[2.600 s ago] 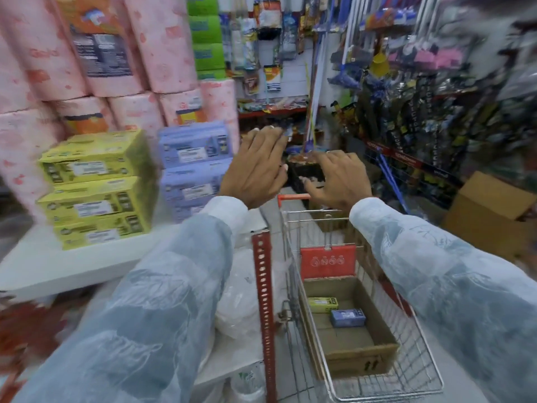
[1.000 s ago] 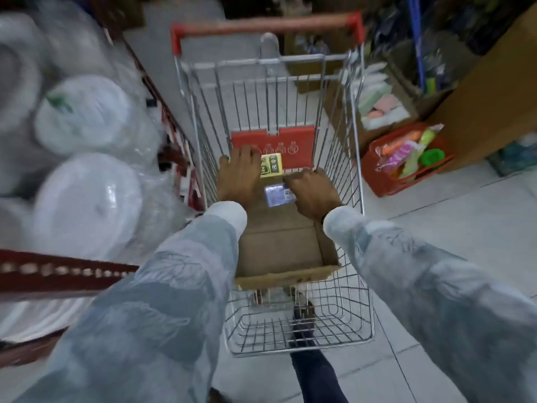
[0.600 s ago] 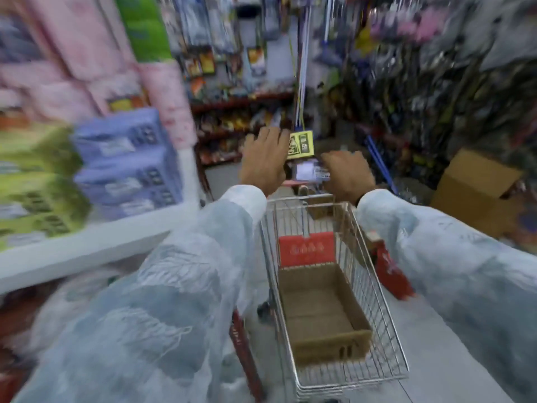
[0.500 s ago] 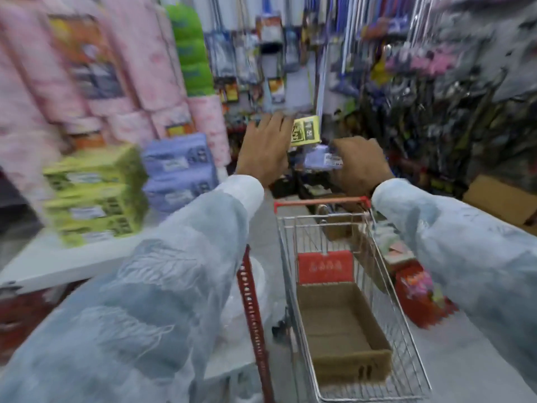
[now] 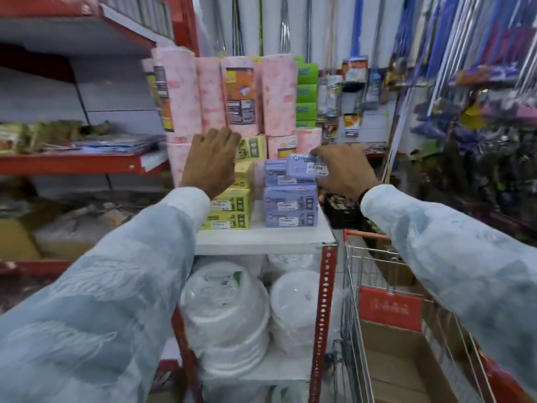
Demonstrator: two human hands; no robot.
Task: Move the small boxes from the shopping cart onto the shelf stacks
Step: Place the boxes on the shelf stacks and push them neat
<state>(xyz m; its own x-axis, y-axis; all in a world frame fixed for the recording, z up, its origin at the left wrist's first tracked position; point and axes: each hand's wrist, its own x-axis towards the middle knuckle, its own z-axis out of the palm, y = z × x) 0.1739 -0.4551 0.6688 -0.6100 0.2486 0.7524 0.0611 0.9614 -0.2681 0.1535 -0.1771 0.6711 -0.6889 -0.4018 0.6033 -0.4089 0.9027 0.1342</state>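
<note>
My left hand holds a small yellow box just above the yellow stack on the white shelf. In my right hand is a small purple box, tilted over the top of the purple stack. The two stacks stand side by side near the shelf's front corner. The shopping cart is at the lower right, with a cardboard box inside it; I see no small boxes in the visible part.
Pink paper rolls and green boxes stand behind the stacks. Wrapped white plates fill the level below. A red perforated shelf post is next to the cart. Brooms and hanging goods line the right.
Both hands lifted the yellow and purple boxes out of the cart's cardboard box and carried them left and up to the stacks. My view has turned toward the shelf.
</note>
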